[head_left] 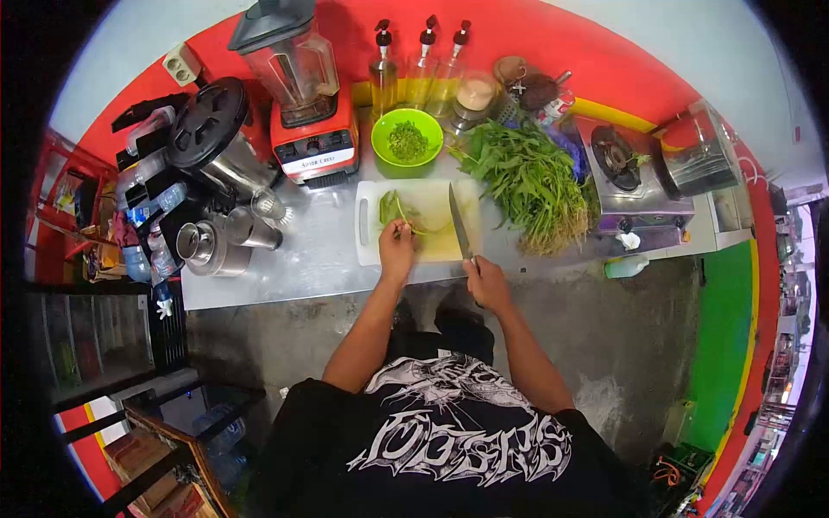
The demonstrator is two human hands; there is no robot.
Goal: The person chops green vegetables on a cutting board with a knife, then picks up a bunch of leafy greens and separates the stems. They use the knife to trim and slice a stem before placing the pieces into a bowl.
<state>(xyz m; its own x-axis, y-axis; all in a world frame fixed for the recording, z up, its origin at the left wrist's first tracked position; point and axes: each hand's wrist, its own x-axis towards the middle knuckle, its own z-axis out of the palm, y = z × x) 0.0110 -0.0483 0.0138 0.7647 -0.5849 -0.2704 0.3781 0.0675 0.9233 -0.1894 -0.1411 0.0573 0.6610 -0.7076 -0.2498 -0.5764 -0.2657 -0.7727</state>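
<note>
A white cutting board (369,246) lies on the metal counter. My right hand (489,285) grips a kitchen knife (457,217) by its handle, the long blade pointing away from me over the board's right part. Over the board's left part, my left hand (397,250) is closed with its fingertips at a piece of leafy greens (390,207). A thin green stem curves right beside those fingers. Just beyond the board stands a lime green bowl (382,142) with chopped greens (406,142) in it. A large bunch of leafy greens (527,177) lies to the right.
A red blender (315,142) stands behind, left of the bowl, with several pump bottles (421,73) along the wall. Steel canisters (220,250) occupy the counter's left end. A gas stove (635,194) is at the right, a green-white bottle (627,266) near its front.
</note>
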